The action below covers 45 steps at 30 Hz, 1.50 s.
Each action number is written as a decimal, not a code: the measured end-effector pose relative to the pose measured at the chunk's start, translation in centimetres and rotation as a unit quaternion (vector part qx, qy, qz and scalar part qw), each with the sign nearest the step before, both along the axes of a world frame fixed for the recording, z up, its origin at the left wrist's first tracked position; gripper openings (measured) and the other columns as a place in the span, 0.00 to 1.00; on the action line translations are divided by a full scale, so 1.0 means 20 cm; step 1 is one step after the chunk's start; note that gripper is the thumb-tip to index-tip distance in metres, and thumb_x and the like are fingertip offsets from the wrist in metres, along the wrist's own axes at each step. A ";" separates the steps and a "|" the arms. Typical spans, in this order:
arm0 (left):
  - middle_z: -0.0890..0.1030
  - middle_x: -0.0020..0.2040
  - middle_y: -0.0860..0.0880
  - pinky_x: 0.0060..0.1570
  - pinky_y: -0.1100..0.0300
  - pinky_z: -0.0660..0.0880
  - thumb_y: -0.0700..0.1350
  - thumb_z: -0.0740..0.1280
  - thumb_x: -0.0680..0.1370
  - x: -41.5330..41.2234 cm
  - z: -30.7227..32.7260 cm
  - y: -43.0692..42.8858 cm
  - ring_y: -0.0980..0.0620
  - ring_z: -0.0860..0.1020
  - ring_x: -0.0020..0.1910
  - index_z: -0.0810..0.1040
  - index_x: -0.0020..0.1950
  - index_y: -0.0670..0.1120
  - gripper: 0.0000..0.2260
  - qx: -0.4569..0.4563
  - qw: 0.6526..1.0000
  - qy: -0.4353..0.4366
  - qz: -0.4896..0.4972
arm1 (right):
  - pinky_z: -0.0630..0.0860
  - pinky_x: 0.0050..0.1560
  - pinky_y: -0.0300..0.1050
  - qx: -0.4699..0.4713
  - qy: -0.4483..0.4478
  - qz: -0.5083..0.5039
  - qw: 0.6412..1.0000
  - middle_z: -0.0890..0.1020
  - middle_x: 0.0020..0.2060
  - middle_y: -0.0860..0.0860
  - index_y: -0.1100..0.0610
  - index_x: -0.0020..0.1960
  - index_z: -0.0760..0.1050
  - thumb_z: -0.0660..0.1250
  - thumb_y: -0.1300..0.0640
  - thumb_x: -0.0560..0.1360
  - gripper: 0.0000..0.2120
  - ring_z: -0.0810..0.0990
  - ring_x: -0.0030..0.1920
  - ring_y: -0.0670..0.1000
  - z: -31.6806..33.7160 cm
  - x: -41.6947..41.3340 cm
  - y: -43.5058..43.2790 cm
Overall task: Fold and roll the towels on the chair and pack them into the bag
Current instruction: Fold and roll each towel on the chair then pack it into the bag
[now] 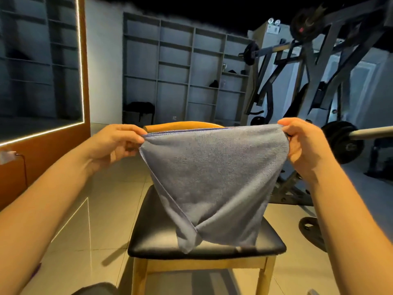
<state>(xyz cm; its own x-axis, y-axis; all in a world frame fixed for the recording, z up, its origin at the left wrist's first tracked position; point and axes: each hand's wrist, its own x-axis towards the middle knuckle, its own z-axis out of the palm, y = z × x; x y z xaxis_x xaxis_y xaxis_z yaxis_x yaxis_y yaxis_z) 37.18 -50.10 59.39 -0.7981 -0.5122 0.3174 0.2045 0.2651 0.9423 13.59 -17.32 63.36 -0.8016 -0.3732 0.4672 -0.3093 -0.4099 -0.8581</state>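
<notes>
While the left hand point(116, 143) and right hand point(302, 143) each pinch a top corner, the grey-blue towel point(212, 179) hangs stretched above the chair point(153, 241), its lower edge touching the black seat.

Left hand point(116, 143) and right hand point(303, 143) each pinch a top corner of a grey-blue towel point(212, 179), hanging over a black-seated wooden chair point(153, 237).

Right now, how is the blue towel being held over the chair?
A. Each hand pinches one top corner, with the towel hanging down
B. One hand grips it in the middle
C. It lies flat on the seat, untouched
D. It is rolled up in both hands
A: the left hand and right hand each pinch a top corner of the blue towel, which hangs down to the chair seat.
</notes>
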 end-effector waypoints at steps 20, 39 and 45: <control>0.83 0.47 0.48 0.54 0.49 0.80 0.38 0.75 0.75 -1.15 -0.87 -0.48 0.46 0.80 0.50 0.82 0.42 0.52 0.08 -0.204 0.915 -0.266 0.226 | 0.84 0.36 0.51 0.356 -0.086 -0.232 0.901 0.83 0.44 0.58 0.58 0.48 0.82 0.63 0.66 0.80 0.10 0.84 0.34 0.56 -0.96 -1.11 -0.81; 0.83 0.46 0.55 0.47 0.56 0.80 0.52 0.73 0.77 -1.25 -0.93 -0.15 0.55 0.82 0.45 0.83 0.51 0.52 0.06 -0.326 0.907 -0.268 0.018 | 0.82 0.32 0.49 0.504 -0.048 -0.081 0.859 0.81 0.38 0.61 0.63 0.45 0.77 0.64 0.67 0.76 0.03 0.83 0.32 0.56 -1.07 -1.00 -0.59; 0.85 0.45 0.52 0.47 0.52 0.80 0.57 0.68 0.79 -1.15 -0.97 0.02 0.52 0.80 0.44 0.85 0.49 0.53 0.11 -0.436 0.808 -0.395 -0.028 | 0.83 0.36 0.46 0.674 -0.085 0.050 0.732 0.87 0.38 0.59 0.63 0.53 0.79 0.66 0.54 0.82 0.12 0.85 0.33 0.54 -1.01 -0.58 -0.25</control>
<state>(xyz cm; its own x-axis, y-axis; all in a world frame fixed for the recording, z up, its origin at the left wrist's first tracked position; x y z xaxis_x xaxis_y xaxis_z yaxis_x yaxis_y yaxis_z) 14.27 -49.61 39.91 -0.9421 -0.3253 -0.0819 -0.3354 0.9098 0.2444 2.06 -22.23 43.18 -0.7423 -0.4641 -0.4833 -0.1780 0.8320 -0.5255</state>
